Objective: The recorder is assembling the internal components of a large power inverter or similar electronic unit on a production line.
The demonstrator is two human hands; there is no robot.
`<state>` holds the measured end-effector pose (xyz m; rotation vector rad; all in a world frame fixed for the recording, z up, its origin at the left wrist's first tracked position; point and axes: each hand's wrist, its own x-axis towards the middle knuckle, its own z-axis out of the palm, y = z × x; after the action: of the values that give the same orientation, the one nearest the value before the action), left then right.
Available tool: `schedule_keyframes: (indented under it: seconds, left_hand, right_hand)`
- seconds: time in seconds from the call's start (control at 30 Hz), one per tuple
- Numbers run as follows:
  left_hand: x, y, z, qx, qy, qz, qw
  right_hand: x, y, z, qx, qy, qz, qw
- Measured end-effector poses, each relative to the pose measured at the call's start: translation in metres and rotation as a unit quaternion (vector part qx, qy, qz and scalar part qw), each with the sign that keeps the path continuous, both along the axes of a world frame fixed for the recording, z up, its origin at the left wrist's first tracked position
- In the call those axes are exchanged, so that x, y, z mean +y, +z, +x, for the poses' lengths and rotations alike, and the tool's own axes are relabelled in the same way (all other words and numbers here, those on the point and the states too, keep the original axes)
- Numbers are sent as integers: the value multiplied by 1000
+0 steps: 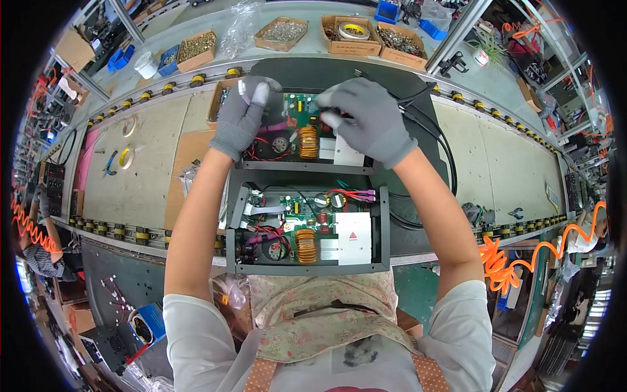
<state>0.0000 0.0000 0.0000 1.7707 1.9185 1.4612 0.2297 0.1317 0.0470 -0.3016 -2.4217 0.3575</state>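
Two open dark metal cases with circuit boards lie one behind the other before me. Over the left end of the far case (307,166), my left hand (243,117), in a grey glove, is closed; a small white piece shows at its fingertips. Gloved in grey too, my right hand (372,121) reaches over that case's right side, its fingers curled around something dark and slightly blurred. A copper coil (308,142) and a green board (297,108) show between the hands. The near case (310,268) holds a similar coil (306,245) and a white plate (354,238).
Roller tracks (140,233) run along both sides of the work line. Boxes of small parts (281,32) stand along the far shelf. Black cables (447,147) loop at the right of the cases. An orange coiled hose (499,264) hangs at the right. Tape rolls (126,157) lie left.
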Motion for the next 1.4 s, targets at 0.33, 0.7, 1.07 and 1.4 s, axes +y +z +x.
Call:
schedule_keyframes:
  seconds: [0.33, 0.7, 1.07, 1.4]
  left_hand:
    - [2, -4, -6, -91, -41, 64, 993]
    - [4, 5, -5, -14, 6, 0, 1000]
    - [11, -8, -20, -92, -51, 8, 994]
    - [7, -1, -15, -233, -43, -29, 971]
  right_hand:
    - [-8, -18, -76, -110, 136, 122, 977]
    - [-11, -36, -90, -123, -38, 103, 986]
    - [-14, -25, -91, -135, -48, -33, 989]
    - [-29, -24, -128, -348, 7, 181, 920]
